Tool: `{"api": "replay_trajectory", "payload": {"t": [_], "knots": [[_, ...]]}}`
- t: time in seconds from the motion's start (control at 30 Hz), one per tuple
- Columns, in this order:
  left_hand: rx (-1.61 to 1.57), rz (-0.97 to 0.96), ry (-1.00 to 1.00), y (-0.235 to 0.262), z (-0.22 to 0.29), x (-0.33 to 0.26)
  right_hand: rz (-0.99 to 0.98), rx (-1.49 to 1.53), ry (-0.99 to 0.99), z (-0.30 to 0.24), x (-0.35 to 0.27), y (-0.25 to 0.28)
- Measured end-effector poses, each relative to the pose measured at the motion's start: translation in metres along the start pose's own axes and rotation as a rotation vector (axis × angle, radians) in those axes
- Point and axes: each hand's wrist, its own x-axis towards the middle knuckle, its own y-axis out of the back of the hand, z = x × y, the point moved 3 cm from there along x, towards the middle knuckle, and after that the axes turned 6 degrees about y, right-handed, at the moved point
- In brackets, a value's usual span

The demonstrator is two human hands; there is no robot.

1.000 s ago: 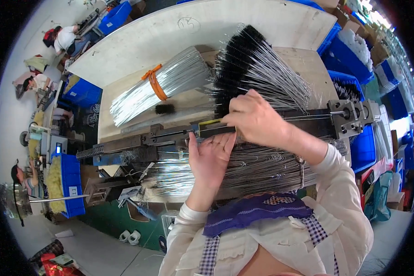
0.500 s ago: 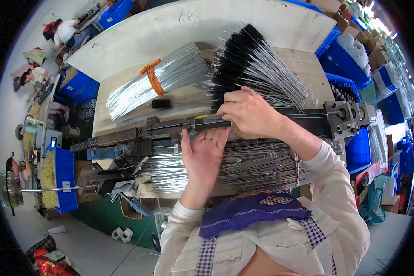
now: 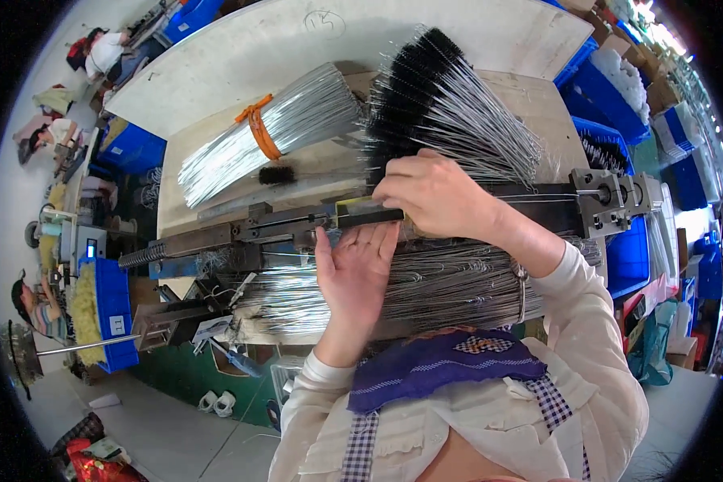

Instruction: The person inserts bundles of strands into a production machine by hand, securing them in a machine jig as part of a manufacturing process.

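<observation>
Left hand (image 3: 353,271): palm up, fingers extended, tips at near edge of black rectangular bar (image 3: 371,218).
Right hand (image 3: 438,197): fingers curled; cannot tell whether gripping.
Bar position: just left of right hand.
Black-bristled wire brushes (image 3: 414,92): beyond right hand.

Middle's pretty jammed tbh. The long metal rail (image 3: 285,229) runs left to right across the counter (image 3: 561,116), and the right hand (image 3: 438,193) and left hand (image 3: 353,271) crowd the middle of it. Near side's packed with wires (image 3: 450,291), so no low pass there. Far side, black brushes (image 3: 418,88) fan out beside the silver wire bundle (image 3: 297,116), with a white board (image 3: 225,64) walling off the back. Best gap I see is the bare counter right of the brushes, on the far side of the clamp block (image 3: 598,207). Also a narrow strip between bundle and rail, but a small dark brush (image 3: 277,175) sits in it.
</observation>
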Motion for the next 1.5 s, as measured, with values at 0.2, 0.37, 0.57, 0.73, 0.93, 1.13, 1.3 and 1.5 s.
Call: {"api": "replay_trajectory", "payload": {"t": [0.2, 0.37, 0.57, 0.73, 0.93, 1.13, 1.3, 1.5], "knots": [[0.02, 0.024, -0.014, 0.0, 0.002, -0.001, -0.063, -0.03, -0.02, -0.003, 0.006, -0.005], [0.029, 0.014, 0.011, -0.003, 0.004, 0.0, -0.057, -0.066, -0.013, -0.005, 0.004, -0.001], [0.029, 0.043, 0.031, -0.004, 0.005, -0.004, 0.107, 0.038, -0.209, -0.018, 0.003, 0.031], [0.041, -0.051, 0.044, 0.006, 0.009, -0.004, -0.168, -0.195, -0.15, -0.04, -0.006, 0.012], [0.151, 0.01, 0.076, 0.0, 0.01, -0.004, -0.158, -0.262, -0.024, -0.046, -0.006, 0.008], [0.153, 0.129, 0.074, -0.002, 0.006, 0.004, -0.269, -0.175, -0.133, -0.041, -0.024, 0.01], [0.357, 0.154, 0.001, 0.011, -0.019, 0.004, -0.171, -0.011, -0.325, -0.052, -0.111, 0.012], [0.31, 0.209, 0.109, 0.044, -0.051, -0.002, -0.439, 0.07, -0.371, -0.066, -0.186, -0.029]]}}
